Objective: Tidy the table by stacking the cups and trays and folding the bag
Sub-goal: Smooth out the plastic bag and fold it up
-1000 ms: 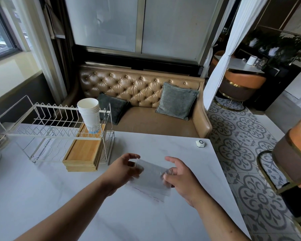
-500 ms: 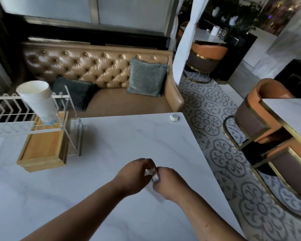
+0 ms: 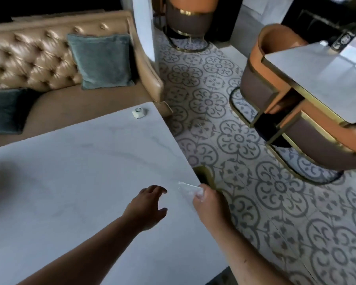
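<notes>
One bag, two hands, two cushions, two tables, three chairs and one sofa are counted.

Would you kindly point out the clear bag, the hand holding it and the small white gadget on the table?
clear bag [image 3: 188,189]: head view, its flat middle.
right hand [image 3: 211,204]: head view, back of hand.
small white gadget [image 3: 139,113]: head view, its top.

Tufted tan sofa with grey cushions, patterned tile floor, orange chairs

I get the bag only as a blur, partly hidden by the right hand; folds unreadable
</notes>
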The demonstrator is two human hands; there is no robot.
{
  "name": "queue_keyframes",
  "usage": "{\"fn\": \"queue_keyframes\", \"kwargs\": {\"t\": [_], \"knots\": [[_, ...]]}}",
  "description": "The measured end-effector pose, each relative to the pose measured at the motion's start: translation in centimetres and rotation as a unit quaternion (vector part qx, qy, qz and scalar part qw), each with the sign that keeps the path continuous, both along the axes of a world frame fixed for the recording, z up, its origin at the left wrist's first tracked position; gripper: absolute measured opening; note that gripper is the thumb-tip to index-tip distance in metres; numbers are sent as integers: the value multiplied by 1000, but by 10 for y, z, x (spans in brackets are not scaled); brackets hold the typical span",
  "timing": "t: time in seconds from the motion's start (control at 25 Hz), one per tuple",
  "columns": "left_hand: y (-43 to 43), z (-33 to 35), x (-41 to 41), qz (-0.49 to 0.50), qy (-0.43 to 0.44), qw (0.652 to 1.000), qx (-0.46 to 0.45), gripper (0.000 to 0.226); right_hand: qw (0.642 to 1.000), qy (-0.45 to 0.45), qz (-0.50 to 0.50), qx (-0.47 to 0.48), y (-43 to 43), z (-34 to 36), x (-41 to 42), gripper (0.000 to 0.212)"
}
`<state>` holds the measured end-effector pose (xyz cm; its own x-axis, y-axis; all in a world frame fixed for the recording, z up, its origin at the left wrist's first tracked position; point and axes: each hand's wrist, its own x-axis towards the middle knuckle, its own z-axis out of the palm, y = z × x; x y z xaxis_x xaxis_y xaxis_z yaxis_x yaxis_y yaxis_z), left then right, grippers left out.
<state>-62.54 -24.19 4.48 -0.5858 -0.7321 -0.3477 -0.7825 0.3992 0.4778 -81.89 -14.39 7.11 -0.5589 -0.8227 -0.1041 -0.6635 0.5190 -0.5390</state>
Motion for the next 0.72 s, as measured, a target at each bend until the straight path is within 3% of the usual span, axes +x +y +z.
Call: {"fn": "queue_keyframes", "kwargs": {"t": [0.2,0.36,0.52,0.72], "knots": [[-22,-66,-87,-9,-108,994,-14,83,993,-35,-102,-53,13,-46,-99,28],[-51,-106,-116,46,-167,981,-85,87,981,-99,-166,-28,2,-105,-147,10],[-84,-128,-144,95,-184,972,-107,95,972,-141,-190,0,-20,-173,-166,28],[-98,-140,-152,88,-151,968,-182,97,960,-219,-171,46,-56,-258,-172,5]]}}
